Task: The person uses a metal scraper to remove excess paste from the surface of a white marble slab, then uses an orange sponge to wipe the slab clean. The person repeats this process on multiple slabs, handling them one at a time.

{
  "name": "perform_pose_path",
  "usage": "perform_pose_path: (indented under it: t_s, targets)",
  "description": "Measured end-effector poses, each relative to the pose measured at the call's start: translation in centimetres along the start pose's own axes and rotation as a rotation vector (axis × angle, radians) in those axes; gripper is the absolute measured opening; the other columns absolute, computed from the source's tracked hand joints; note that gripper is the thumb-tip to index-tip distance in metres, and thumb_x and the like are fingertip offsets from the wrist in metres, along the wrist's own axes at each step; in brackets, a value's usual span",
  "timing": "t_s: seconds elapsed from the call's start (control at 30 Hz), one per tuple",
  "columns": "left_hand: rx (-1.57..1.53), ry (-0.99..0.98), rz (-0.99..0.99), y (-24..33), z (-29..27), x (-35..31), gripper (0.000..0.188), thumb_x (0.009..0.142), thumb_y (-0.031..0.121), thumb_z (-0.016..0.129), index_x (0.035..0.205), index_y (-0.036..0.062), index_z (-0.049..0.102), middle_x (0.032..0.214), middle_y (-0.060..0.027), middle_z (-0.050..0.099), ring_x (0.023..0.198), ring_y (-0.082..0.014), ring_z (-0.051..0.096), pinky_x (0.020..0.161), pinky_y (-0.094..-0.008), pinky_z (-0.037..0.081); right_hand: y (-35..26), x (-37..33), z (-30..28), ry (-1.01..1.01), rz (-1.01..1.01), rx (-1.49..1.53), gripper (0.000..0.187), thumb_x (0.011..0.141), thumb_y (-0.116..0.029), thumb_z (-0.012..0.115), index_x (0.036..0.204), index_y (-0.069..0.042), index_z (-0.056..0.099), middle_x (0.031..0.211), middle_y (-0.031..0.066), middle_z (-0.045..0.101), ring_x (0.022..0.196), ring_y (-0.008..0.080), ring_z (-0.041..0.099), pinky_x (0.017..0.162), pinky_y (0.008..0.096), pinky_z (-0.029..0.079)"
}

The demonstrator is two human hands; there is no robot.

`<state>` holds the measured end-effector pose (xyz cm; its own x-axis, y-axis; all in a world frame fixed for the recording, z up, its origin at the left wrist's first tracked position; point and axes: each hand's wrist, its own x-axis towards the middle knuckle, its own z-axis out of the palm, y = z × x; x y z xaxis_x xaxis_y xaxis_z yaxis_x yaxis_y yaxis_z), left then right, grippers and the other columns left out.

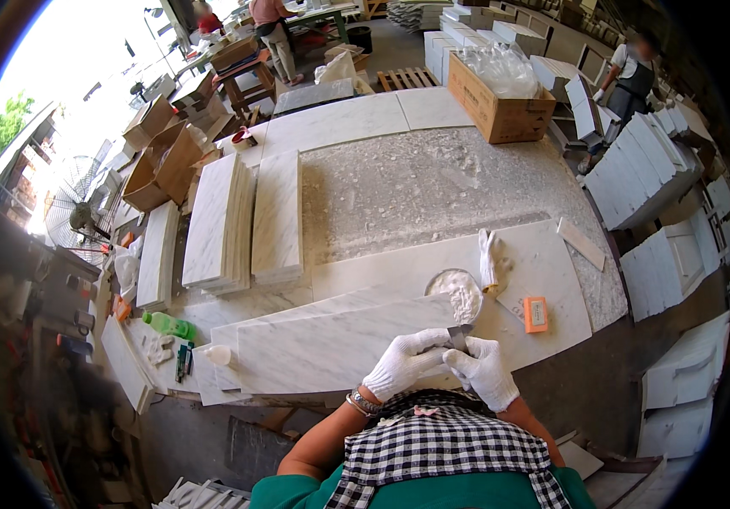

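My left hand (pixel 406 365) and my right hand (pixel 485 375), both in white knit gloves, meet close in front of my body. Between their closed fingers is a small putty knife (pixel 459 338) with a dark flat blade; its handle is hidden by the gloves. Just beyond the blade stands a round bowl (pixel 468 297) of thick white paste. A long marble strip (pixel 323 343) with grey veins lies by my left hand, over other slabs, its right end near the bowl. A spare white glove (pixel 489 261) and an orange box (pixel 535 314) lie right of the bowl.
Stacked marble slabs (pixel 217 222) stand at the left of the worktable. A green bottle (pixel 169 326) lies at the near left. A carton of plastic bags (pixel 501 102) sits at the far edge, and a narrow offcut (pixel 581 243) at right. People work in the background.
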<state>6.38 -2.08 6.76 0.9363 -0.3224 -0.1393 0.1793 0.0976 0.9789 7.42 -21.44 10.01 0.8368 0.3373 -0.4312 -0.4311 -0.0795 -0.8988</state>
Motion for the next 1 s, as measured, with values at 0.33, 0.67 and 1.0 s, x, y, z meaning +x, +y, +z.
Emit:
perform_pose_path:
  t_s: [0.33, 0.67, 1.0]
  targets:
    - [-0.562, 0.174, -0.021, 0.3, 0.0, 0.1, 0.037, 0.105, 0.016, 0.059, 0.137, -0.0023, 0.056, 0.147, -0.0193, 0.058, 0.124, -0.0298, 0.065, 0.105, -0.0426, 0.054, -0.5, -0.3, -0.4, 0.241, -0.177, -0.148, 0.018, 0.092, -0.013, 0.078, 0.104, -0.001, 0.077, 0.074, -0.0038, 0.064, 0.062, 0.0026, 0.051, 0.054, 0.0234, 0.043]
    - [-0.717, 0.251, -0.011, -0.4, 2.8, 0.8, 0.025, 0.107, 0.021, 0.056, 0.125, 0.0047, 0.059, 0.109, -0.0038, 0.061, 0.096, -0.0153, 0.06, 0.083, -0.0322, 0.053, 0.1, 0.3, 1.3, 0.241, -0.349, -0.291, 0.018, 0.09, -0.014, 0.078, 0.095, 0.003, 0.077, 0.069, 0.0031, 0.069, 0.064, 0.0046, 0.056, 0.059, 0.0257, 0.046]
    - [-0.885, 0.219, -0.073, -0.2, 3.0, 1.0, 0.026, 0.109, 0.026, 0.055, 0.128, 0.0091, 0.057, 0.111, -0.0027, 0.06, 0.1, -0.0139, 0.057, 0.087, -0.0307, 0.05, -0.2, 0.5, 1.6, 0.237, -0.4, -0.261, 0.014, 0.091, -0.008, 0.074, 0.085, 0.005, 0.073, 0.068, 0.0001, 0.064, 0.064, 0.0045, 0.054, 0.059, 0.0248, 0.045]
